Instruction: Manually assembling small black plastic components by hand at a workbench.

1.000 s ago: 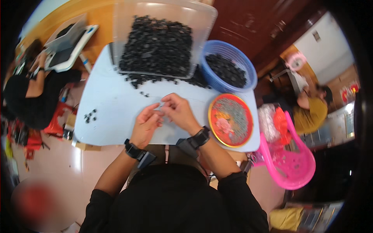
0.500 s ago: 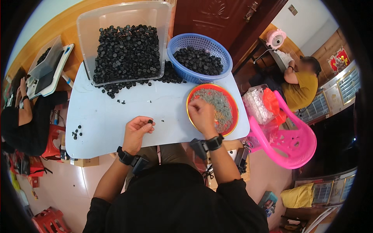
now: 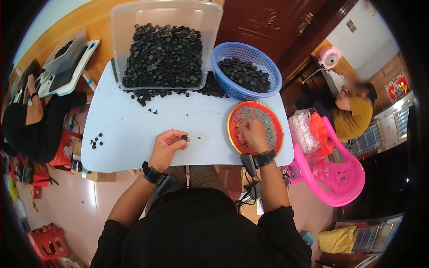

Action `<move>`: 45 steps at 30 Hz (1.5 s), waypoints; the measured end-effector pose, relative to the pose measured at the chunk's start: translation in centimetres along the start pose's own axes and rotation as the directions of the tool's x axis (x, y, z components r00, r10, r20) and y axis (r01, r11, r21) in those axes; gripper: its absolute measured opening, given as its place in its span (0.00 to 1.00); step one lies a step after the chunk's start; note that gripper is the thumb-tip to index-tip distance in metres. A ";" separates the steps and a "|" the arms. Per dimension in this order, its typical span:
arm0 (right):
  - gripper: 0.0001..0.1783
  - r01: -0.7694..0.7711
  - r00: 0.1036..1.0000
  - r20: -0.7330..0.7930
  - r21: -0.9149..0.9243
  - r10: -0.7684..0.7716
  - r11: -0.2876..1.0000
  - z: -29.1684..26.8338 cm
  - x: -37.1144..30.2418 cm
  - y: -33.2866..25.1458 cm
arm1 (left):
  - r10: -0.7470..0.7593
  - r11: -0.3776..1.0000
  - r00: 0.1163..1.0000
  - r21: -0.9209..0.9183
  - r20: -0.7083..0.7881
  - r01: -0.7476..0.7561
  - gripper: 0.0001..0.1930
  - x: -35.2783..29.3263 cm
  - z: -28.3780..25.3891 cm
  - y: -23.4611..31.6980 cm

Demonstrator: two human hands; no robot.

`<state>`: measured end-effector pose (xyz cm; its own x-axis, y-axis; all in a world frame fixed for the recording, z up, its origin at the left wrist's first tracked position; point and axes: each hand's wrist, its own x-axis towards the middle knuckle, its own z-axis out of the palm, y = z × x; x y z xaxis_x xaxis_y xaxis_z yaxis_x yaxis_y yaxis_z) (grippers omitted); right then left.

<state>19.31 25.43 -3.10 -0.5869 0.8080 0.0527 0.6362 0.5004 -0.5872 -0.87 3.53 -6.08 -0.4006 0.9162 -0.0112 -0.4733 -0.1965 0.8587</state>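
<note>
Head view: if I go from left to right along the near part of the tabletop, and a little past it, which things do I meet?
Small group of black caps → left hand, holding a black cap → tiny dark piece → round red tray → pink chair

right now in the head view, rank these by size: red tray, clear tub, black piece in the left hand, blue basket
1. clear tub
2. blue basket and red tray, too close to rank surely
3. black piece
</note>
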 end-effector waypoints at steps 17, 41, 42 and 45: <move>0.08 -0.095 0.923 0.342 0.642 -0.173 0.761 4.9 -4.8 -12.3 | 0.028 1.000 0.999 -0.008 0.035 -0.028 0.11 -0.3 -0.3 -0.5; 0.07 0.031 0.954 0.223 0.585 -0.198 0.810 6.9 -5.0 -11.6 | 0.080 0.984 0.996 0.159 -0.026 -0.075 0.10 -0.5 0.1 -0.9; 0.07 -0.004 0.955 0.240 0.595 -0.173 0.804 6.8 -4.9 -11.9 | 0.083 0.984 0.996 0.160 -0.027 -0.077 0.10 -0.5 0.1 -0.8; 0.10 -0.128 0.952 0.272 0.765 -0.137 0.631 6.7 -4.9 -11.1 | 0.064 0.988 0.998 0.144 -0.013 -0.062 0.10 -0.4 0.1 -0.4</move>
<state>11.74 13.83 -2.22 -0.7824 0.6163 -0.0893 0.0933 -0.0259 -0.9953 -0.44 3.24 -6.34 -0.4403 0.8971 0.0376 -0.3296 -0.2005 0.9226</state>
